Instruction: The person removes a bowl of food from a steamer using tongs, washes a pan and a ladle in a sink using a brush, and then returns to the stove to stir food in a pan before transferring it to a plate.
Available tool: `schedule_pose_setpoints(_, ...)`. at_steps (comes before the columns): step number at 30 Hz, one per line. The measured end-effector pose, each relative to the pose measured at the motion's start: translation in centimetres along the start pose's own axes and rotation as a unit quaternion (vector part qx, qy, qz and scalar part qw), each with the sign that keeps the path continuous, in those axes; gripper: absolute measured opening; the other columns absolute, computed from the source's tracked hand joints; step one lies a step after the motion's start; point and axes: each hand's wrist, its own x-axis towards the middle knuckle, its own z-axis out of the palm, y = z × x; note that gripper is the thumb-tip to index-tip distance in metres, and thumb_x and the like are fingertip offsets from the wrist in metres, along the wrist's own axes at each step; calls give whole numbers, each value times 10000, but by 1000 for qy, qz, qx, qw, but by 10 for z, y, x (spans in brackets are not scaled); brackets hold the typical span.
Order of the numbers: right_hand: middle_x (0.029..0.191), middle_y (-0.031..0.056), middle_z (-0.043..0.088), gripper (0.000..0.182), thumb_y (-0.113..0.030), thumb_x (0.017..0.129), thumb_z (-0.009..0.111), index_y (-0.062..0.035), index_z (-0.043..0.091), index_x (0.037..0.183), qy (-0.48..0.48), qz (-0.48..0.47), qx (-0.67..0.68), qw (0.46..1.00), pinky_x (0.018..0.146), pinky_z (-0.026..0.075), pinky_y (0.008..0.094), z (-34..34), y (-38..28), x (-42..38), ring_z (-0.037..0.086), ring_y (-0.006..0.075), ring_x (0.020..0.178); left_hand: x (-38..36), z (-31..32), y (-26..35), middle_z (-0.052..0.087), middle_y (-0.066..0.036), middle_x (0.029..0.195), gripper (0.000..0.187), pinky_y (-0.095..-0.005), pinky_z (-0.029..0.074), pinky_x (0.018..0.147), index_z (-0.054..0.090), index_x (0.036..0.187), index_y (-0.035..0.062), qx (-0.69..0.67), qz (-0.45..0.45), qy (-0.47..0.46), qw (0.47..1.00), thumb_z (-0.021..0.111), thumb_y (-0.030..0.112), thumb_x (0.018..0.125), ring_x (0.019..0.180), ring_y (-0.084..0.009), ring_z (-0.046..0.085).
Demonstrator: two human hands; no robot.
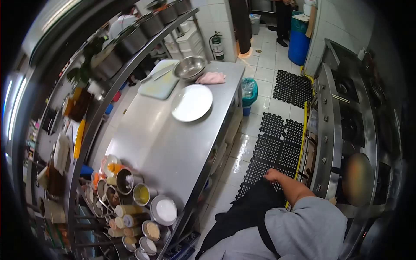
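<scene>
My right hand (pixel 272 174) is curled closed in front of me, beside the black apron (pixel 249 203), with the forearm coming from a grey sleeve. Whatever is inside its fingers, if anything, is too small to make out. My left hand is out of view. To the right, a frying pan (pixel 358 178) sits on the stove (pixel 351 123), its dark handle pointing left. Left of me stands a steel table (pixel 147 138) with a white plate (pixel 192 102), a metal bowl (pixel 190 68), a pink cloth (pixel 211 78) and a cutting board (pixel 159 80) with utensils on it.
Several sauce bottles (pixel 129 211) and small containers (pixel 166 210) crowd the table's near end. Black rubber mats (pixel 273 147) cover part of the tiled floor. A lined bin (pixel 248 92) stands beyond the table. Farther back are a blue barrel (pixel 299 45) and another person (pixel 284 21).
</scene>
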Motion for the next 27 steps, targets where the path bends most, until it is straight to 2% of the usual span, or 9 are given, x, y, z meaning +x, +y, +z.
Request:
schedule_pose_setpoints(2,746,111,695,303,-307,916,615,-29,690,1011,13,-38,44,998,531,558,362,-13,9,24,676,228,599,-42,33,113,602,-173,1014,347,-398,502,799,477,1215,-15,-109,46,-89,989,626,118,930,862,-280,584)
schedule_pose_setpoints(3,736,109,693,301,-311,913,617,-35,690,1010,37,-61,83,994,526,553,367,-23,14,43,674,225,595,-74,53,163,606,-137,962,240,-338,524,698,529,1146,13,-202,-57,-139,968,591,90,927,781,-233,587)
schedule_pose_setpoints(4,736,109,693,301,-311,913,617,-35,690,1010,43,-60,89,993,526,553,367,-41,16,55,674,225,595,-116,68,156,648,-152,1003,457,-354,550,738,472,1320,-36,-216,-135,-190,948,609,165,933,880,-229,624)
schedule_pose_setpoints(5,726,105,691,304,-316,910,619,-35,687,1005,31,-64,77,995,524,550,366,-54,17,65,669,220,587,-161,85,149,642,-104,982,440,-307,535,748,418,1366,6,-174,-135,-283,933,555,86,956,844,-197,620)
schedule_pose_setpoints(7,715,100,690,307,-321,907,620,-36,685,1001,14,-67,78,995,522,548,364,-72,23,75,664,214,579,-216,119,257,632,-86,991,426,-273,511,821,458,1334,31,-296,-274,-435,805,591,26,929,880,-168,626)
schedule_pose_setpoints(11,727,77,670,290,-300,947,597,-15,655,946,-32,-41,139,989,455,513,329,-132,34,86,625,173,540,-287,167,395,623,-96,1080,407,-315,502,864,508,1278,12,-336,-220,-617,676,623,6,889,971,-173,608)
schedule_pose_setpoints(15,667,90,653,298,-327,933,602,-37,669,928,-5,-70,210,975,459,490,323,-188,56,101,598,163,509,-337,223,477,625,-117,1110,396,-336,487,920,524,1278,8,-332,-183,-683,624,634,38,899,1041,-202,611)
schedule_pose_setpoints(21,835,65,667,267,-275,956,596,-20,614,1033,34,-1,321,946,476,488,285,-258,74,89,615,131,584,-443,357,541,631,-154,1187,365,-352,493,920,572,1216,-23,-381,-197,-683,592,676,103,889,1116,-231,606)
schedule_pose_setpoints(27,824,60,667,255,-282,973,570,-31,597,1014,70,23,327,942,505,505,288,-318,110,128,627,147,602,-587,542,557,501,-320,1328,555,-525,320,1090,510,1306,-73,-207,29,-665,717,606,311,917,1285,-436,448)
